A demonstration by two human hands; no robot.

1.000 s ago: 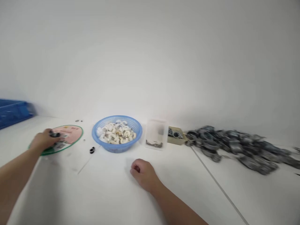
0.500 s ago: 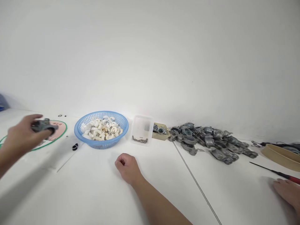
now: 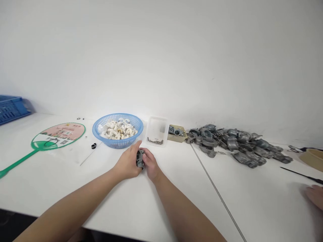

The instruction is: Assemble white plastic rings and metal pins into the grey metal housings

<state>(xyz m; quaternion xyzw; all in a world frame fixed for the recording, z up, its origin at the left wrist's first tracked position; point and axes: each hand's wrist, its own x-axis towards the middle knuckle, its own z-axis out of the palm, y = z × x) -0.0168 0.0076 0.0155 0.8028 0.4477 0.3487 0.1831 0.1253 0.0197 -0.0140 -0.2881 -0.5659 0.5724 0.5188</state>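
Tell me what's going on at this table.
A person holds a grey metal casting between their left hand and right hand, just in front of a blue basket of white pieces. More castings lie heaped to the right, along the wall. Another person's hand shows blurred at the right edge.

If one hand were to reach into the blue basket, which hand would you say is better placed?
Left, probably: the left hand is nearer the blue plastic basket, while the right hand lies beyond the grey metal casting both hands hold.
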